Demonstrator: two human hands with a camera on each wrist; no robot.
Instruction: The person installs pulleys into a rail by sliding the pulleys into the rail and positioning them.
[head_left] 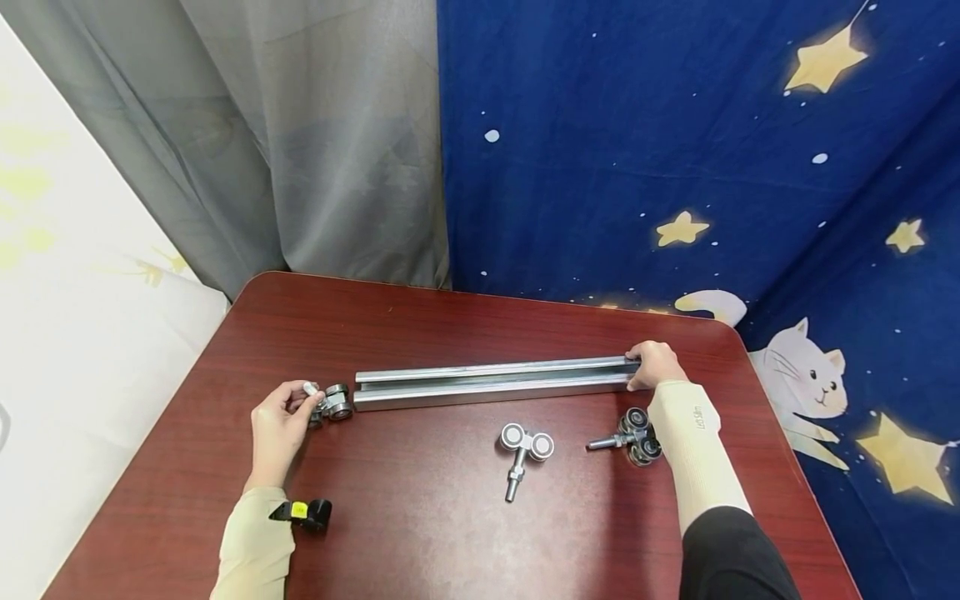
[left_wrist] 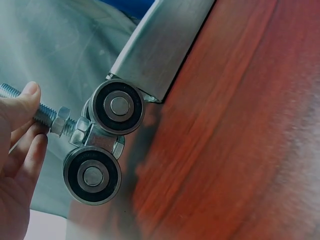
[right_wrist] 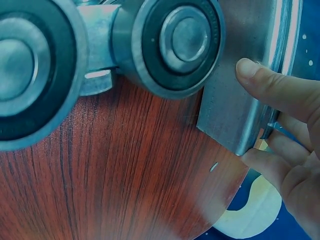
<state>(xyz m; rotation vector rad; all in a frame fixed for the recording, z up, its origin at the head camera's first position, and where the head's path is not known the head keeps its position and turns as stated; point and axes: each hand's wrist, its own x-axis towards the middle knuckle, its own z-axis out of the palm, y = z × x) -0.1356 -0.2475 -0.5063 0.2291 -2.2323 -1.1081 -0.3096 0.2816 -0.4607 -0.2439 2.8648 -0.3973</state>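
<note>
My left hand [head_left: 277, 422] pinches the threaded bolt [left_wrist: 45, 114] of a roller trolley [head_left: 335, 403] between thumb and fingers. In the left wrist view its upper wheel [left_wrist: 119, 106] sits right at the end of a metal track [left_wrist: 160, 47], and the bolt points away from it. That track [head_left: 480, 388], a channel with a slot along its top, lies lengthwise on the table. At its right end my right hand [head_left: 657, 367] grips the track, thumb on the near side and fingers round the far side and end.
A second trolley [head_left: 517, 467] lies on the table [head_left: 420, 533] in front of the track, bolt toward me. Another trolley [head_left: 634, 437] lies close to my right wrist, its bolt to the left. Grey [head_left: 352, 150] and blue curtains [head_left: 570, 150] hang behind the table.
</note>
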